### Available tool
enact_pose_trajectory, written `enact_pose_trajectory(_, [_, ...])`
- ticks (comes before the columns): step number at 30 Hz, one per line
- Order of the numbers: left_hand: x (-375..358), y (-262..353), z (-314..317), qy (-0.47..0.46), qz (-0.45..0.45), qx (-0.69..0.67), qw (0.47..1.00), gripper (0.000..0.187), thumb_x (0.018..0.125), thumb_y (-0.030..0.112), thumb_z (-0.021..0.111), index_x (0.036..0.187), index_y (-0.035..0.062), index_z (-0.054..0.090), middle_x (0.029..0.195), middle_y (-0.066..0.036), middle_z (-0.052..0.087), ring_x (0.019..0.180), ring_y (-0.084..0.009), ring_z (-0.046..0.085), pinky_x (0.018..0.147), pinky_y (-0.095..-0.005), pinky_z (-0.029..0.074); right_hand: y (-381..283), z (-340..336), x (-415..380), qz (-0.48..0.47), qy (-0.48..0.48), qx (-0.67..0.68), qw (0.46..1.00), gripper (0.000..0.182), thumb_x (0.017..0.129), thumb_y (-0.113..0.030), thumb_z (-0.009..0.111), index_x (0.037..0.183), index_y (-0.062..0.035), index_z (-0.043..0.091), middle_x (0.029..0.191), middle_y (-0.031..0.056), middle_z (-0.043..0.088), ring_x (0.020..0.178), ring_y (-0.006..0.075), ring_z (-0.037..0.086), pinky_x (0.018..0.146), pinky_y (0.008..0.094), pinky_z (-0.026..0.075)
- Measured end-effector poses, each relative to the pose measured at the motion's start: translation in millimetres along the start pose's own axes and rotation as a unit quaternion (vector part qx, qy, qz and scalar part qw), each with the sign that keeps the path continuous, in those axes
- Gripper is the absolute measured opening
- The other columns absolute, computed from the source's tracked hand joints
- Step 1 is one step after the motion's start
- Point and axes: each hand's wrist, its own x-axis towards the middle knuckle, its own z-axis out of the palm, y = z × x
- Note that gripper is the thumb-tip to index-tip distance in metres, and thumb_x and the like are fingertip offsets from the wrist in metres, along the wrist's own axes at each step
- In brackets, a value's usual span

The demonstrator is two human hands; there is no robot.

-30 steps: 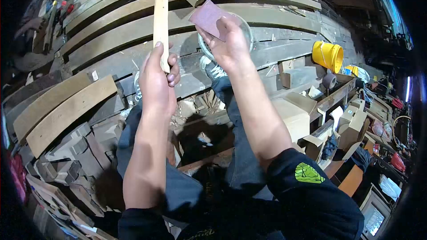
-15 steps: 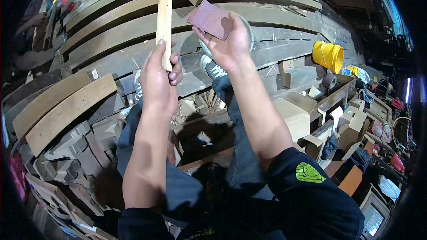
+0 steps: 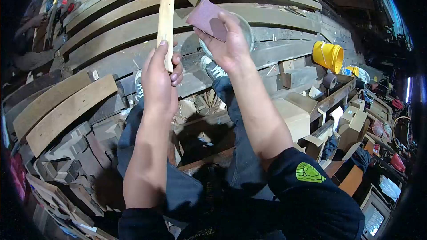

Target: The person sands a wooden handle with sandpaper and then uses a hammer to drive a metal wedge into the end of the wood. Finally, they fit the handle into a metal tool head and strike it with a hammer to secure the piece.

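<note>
Two hands, both occupied. Change over the last second: slight; the strip's upper end has moved a little right, narrowing its gap to the sheet, with grips unchanged. No contact between strip and sheet; both in hand, so work on the wood appears paused or between strokes. Left hand [image 3: 155,80]: clenched round the lower end of a pale wood strip [image 3: 166,18], thumb on its face, strip near upright. Right hand [image 3: 233,49]: grasping a reddish sheet [image 3: 207,18], probably abrasive paper, tilted, just beside the strip. Surface and room, left to right: two curved boards [image 3: 73,113] lie side by side above piled offcuts [image 3: 82,151]; weathered planks [image 3: 275,17] run across beyond the hands; a round tub [image 3: 250,33] sits behind the right hand, its contents unclear; cardboard box [image 3: 291,118]; tilted yellow bucket [image 3: 323,56]; lit tube [image 3: 408,90] at far right, amid dark clutter.
</note>
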Motion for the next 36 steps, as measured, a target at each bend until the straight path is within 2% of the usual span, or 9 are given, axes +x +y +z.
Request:
enact_pose_trajectory(2, [-0.4, 0.9, 0.7, 0.003, -0.002, -0.002, 1.0, 0.034, 0.098, 0.029, 0.044, 0.112, -0.0017, 0.052, 0.071, 0.002, 0.043, 0.052, -0.0049, 0.032, 0.046, -0.0198, 0.026, 2.5, -1.9, -0.6, -0.015, -0.015, -0.049, 0.999, 0.036, 0.093, -0.021, 0.051, 0.12, -0.0005, 0.043, 0.118, 0.0156, 0.05, 0.11, 0.0309, 0.052, 0.097, 0.0479, 0.045])
enact_pose_trajectory(6, [-0.5, 1.9, 1.4, 0.013, -0.01, 0.001, 1.0, 0.035, 0.098, 0.029, 0.044, 0.112, -0.0019, 0.052, 0.071, 0.002, 0.042, 0.052, -0.0048, 0.032, 0.046, -0.0198, 0.026, 0.4, 0.1, -2.0, 0.018, -0.006, -0.026, 0.999, 0.037, 0.09, -0.016, 0.054, 0.121, -0.001, 0.043, 0.116, 0.013, 0.053, 0.108, 0.0287, 0.054, 0.094, 0.0461, 0.046])
enact_pose_trajectory(14, [-0.9, 1.6, 0.2, 0.006, -0.007, 0.001, 1.0, 0.034, 0.098, 0.029, 0.044, 0.111, -0.001, 0.052, 0.071, 0.002, 0.042, 0.052, -0.0047, 0.032, 0.046, -0.0201, 0.025, -1.9, -0.6, -0.8, 0.001, -0.022, -0.021, 1.0, 0.038, 0.094, -0.027, 0.045, 0.122, -0.0027, 0.041, 0.117, 0.0133, 0.052, 0.106, 0.0275, 0.054, 0.091, 0.0447, 0.047])
enact_pose_trajectory(17, [0.2, 0.9, -0.6, 0.004, -0.009, -0.004, 1.0, 0.033, 0.098, 0.029, 0.044, 0.11, -0.0005, 0.052, 0.07, 0.002, 0.042, 0.052, -0.0047, 0.032, 0.046, -0.0202, 0.025, -3.1, -0.1, -0.7, -0.001, -0.01, -0.006, 1.0, 0.034, 0.095, -0.027, 0.045, 0.12, -0.0038, 0.044, 0.117, 0.0137, 0.051, 0.108, 0.0306, 0.052, 0.095, 0.0485, 0.043])
enact_pose_trajectory(20, [0.1, 1.1, -0.3, 0.008, -0.008, -0.002, 1.0, 0.032, 0.098, 0.028, 0.044, 0.11, -0.0002, 0.052, 0.07, 0.002, 0.042, 0.052, -0.0047, 0.032, 0.046, -0.0201, 0.025, -2.1, 0.4, -0.1, -0.007, -0.008, -0.019, 1.0, 0.037, 0.094, -0.028, 0.045, 0.122, -0.0037, 0.042, 0.117, 0.0122, 0.052, 0.106, 0.0269, 0.055, 0.09, 0.0435, 0.047])
enact_pose_trajectory(28, [1.1, 0.2, -0.5, 0.004, -0.009, -0.005, 1.0, 0.032, 0.098, 0.028, 0.044, 0.111, -0.0002, 0.052, 0.07, 0.002, 0.042, 0.052, -0.0049, 0.032, 0.045, -0.02, 0.025, -1.5, 0.8, -0.5, 0.0, -0.014, -0.016, 1.0, 0.038, 0.095, -0.029, 0.045, 0.123, -0.0041, 0.042, 0.117, 0.0122, 0.052, 0.109, 0.0273, 0.053, 0.094, 0.0459, 0.044])
enact_pose_trajectory(31, [1.1, -0.3, -0.7, 0.008, -0.008, -0.002, 1.0, 0.033, 0.098, 0.028, 0.044, 0.112, -0.0003, 0.052, 0.07, 0.002, 0.042, 0.052, -0.0049, 0.032, 0.046, -0.0201, 0.025, -1.9, 2.0, -1.5, -0.007, -0.012, -0.007, 1.0, 0.042, 0.096, -0.036, 0.039, 0.123, -0.0038, 0.041, 0.117, 0.0128, 0.051, 0.109, 0.0276, 0.053, 0.094, 0.0465, 0.044])
enact_pose_trajectory(36, [-0.2, 1.7, 1.1, 0.012, -0.016, 0.001, 1.0, 0.034, 0.098, 0.029, 0.044, 0.114, -0.0002, 0.051, 0.07, 0.002, 0.042, 0.052, -0.0046, 0.031, 0.046, -0.0199, 0.025, -4.1, 5.1, -3.9, 0.002, -0.006, -0.001, 1.0, 0.041, 0.097, -0.037, 0.036, 0.122, -0.0046, 0.042, 0.118, 0.0131, 0.051, 0.11, 0.027, 0.052, 0.093, 0.0468, 0.044])
